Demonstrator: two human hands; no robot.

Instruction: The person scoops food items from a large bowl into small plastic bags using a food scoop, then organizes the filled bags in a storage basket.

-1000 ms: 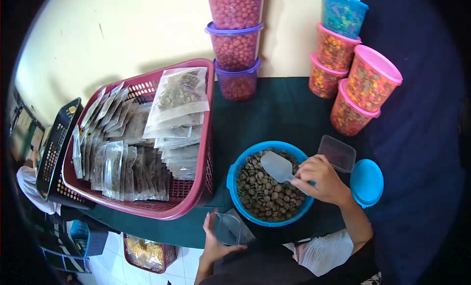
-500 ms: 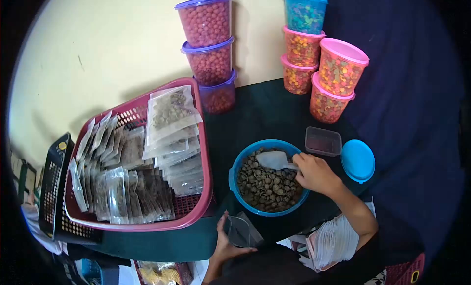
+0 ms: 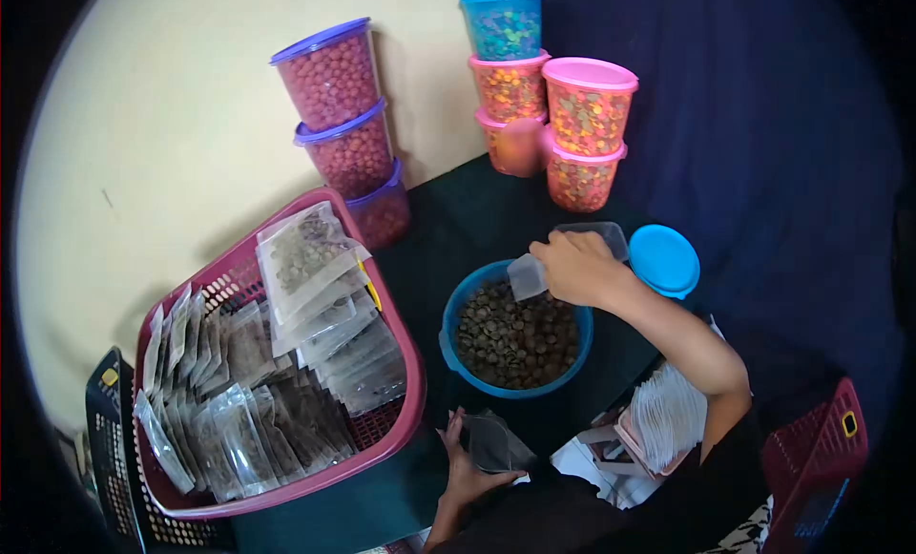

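In my right hand (image 3: 577,268) is a translucent plastic scoop (image 3: 528,278), its blade over the upper right rim of a blue bowl (image 3: 447,349). The bowl holds many small, round, brownish-green pieces (image 3: 515,349). My left hand (image 3: 465,473) grips a clear plastic pouch (image 3: 498,443) below the bowl, fingers on one side and thumb beneath; its mouth looks spread. Partly hidden behind my right hand stands a small clear tub (image 3: 611,235). A round blue lid (image 3: 664,260) lies to its right.
On the left, a maroon basket (image 3: 417,387) holds rows of filled pouches (image 3: 315,258). Stacked purple-lidded tubs (image 3: 329,77) and pink-lidded tubs (image 3: 592,105) stand at the back. A stack of white flat pieces (image 3: 668,416) sits beneath my right forearm. A second maroon basket (image 3: 811,449) is far right.
The scoop has left the pieces in the bowl's middle and moved to the upper right rim, its blade tilted down. My left hand still holds the pouch. The whole view has shifted.
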